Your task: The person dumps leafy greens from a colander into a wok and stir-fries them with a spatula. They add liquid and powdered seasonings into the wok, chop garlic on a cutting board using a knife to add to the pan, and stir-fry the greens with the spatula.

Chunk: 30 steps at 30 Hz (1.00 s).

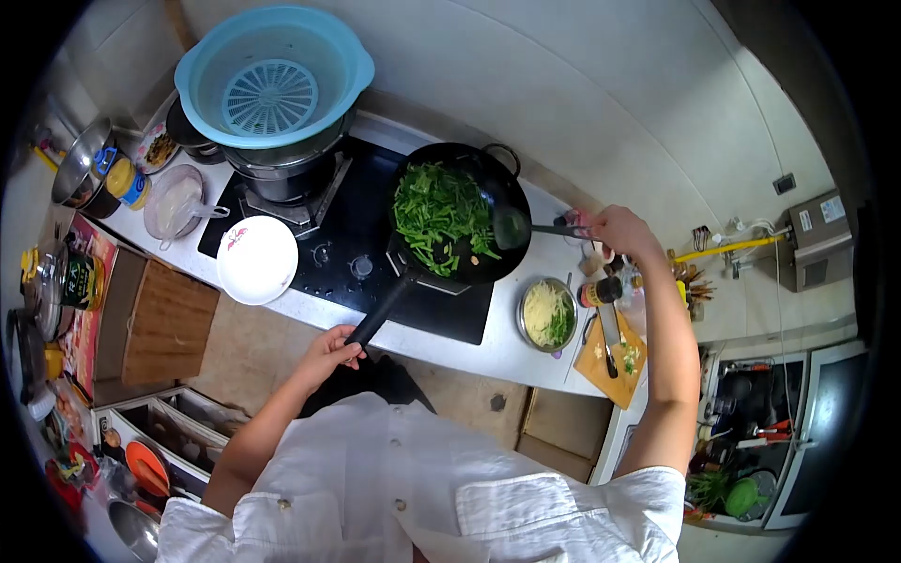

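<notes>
A black wok sits on the right side of the black stove, with chopped green vegetables spread over its left part. My left hand is closed round the end of the wok's long black handle. My right hand grips the handle of a spatula, whose dark blade rests inside the wok at the right of the greens. Right of the stove stands a metal bowl with pale shreds and chopped greens. A white bowl lies at the stove's left front edge.
A blue basin with a strainer tops a pot on the left burner. At right, a cutting board holds a knife and chopped bits, near a seasoning jar. An oil bottle stands far left.
</notes>
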Each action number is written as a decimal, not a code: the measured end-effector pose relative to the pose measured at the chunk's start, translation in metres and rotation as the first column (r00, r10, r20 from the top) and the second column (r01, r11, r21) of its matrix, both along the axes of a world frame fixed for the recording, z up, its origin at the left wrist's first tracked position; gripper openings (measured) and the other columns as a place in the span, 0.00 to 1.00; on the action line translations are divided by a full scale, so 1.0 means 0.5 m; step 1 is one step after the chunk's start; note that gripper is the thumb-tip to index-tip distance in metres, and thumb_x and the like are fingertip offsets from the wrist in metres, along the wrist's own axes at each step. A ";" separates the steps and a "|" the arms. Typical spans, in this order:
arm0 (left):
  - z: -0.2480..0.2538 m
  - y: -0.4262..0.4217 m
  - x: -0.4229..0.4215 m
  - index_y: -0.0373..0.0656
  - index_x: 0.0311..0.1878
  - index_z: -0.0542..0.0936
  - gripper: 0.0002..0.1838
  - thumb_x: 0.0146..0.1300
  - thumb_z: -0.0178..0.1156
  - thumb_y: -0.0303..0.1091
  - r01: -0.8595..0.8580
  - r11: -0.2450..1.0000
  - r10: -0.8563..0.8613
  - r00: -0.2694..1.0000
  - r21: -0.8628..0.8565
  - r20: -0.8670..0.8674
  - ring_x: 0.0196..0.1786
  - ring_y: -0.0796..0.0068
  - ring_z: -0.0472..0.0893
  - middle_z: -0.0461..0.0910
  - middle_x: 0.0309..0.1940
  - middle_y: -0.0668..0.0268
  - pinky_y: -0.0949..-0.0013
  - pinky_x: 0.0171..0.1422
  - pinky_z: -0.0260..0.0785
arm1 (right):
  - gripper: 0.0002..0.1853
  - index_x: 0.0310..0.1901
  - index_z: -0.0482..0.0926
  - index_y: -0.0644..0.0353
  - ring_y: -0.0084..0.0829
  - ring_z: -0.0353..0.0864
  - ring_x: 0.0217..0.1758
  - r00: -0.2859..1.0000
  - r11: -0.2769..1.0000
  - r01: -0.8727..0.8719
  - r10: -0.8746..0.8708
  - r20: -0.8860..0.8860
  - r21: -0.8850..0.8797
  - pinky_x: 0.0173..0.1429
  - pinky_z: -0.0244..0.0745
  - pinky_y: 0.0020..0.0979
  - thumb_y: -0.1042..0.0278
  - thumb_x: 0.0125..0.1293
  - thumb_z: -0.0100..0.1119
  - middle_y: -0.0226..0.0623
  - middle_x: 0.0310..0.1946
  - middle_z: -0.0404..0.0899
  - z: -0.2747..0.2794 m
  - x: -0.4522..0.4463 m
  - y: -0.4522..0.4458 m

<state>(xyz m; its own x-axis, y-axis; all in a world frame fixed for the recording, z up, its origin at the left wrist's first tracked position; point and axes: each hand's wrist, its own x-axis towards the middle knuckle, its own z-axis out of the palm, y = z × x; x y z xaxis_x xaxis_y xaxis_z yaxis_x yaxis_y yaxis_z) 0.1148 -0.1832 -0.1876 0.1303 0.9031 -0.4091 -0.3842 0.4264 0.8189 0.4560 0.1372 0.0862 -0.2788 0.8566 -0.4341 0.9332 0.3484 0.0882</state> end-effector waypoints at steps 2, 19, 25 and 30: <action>0.003 -0.001 0.003 0.40 0.57 0.70 0.18 0.65 0.58 0.32 -0.025 1.000 0.025 0.999 -0.010 0.021 0.32 0.80 0.78 0.81 0.35 0.65 0.76 0.41 0.72 | 0.10 0.34 0.83 0.61 0.25 0.75 0.14 0.998 0.996 0.049 -0.045 0.053 -0.075 0.21 0.67 0.30 0.64 0.59 0.58 0.37 0.15 0.77 -0.032 0.021 0.090; 0.007 -0.001 0.005 0.38 0.57 0.70 0.20 0.64 0.59 0.33 -0.043 0.999 0.043 0.999 -0.020 -0.016 0.31 0.81 0.78 0.81 0.34 0.64 0.76 0.40 0.71 | 0.10 0.27 0.76 0.57 0.46 0.75 0.22 0.862 0.688 -0.336 0.500 -0.084 0.643 0.34 0.67 0.43 0.63 0.63 0.56 0.44 0.18 0.76 -0.270 0.013 -0.117; -0.017 -0.001 0.001 0.38 0.59 0.69 0.22 0.64 0.60 0.36 -0.023 0.999 0.023 1.000 -0.023 0.004 0.32 0.80 0.79 0.82 0.34 0.64 0.77 0.40 0.70 | 0.21 0.58 0.75 0.52 0.42 0.75 0.19 0.904 0.790 -0.350 0.426 -0.040 0.503 0.25 0.72 0.39 0.66 0.62 0.56 0.45 0.24 0.76 -0.314 0.007 -0.335; -0.024 0.001 -0.006 0.39 0.59 0.68 0.23 0.64 0.60 0.37 0.020 1.000 -0.020 1.000 -0.021 0.016 0.32 0.80 0.79 0.82 0.35 0.64 0.78 0.40 0.70 | 0.20 0.59 0.75 0.44 0.34 0.75 0.16 0.898 0.831 -0.441 0.411 0.159 0.341 0.24 0.71 0.36 0.62 0.66 0.52 0.39 0.22 0.77 -0.217 0.037 -0.372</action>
<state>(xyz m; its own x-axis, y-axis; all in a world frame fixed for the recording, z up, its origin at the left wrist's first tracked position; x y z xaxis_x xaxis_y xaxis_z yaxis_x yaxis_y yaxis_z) 0.1119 -0.1830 -0.1997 0.1546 0.8914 -0.4261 -0.3884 0.4514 0.8034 0.4742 -0.0489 -0.0225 -0.6309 0.7602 -0.1548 0.6849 0.6395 0.3492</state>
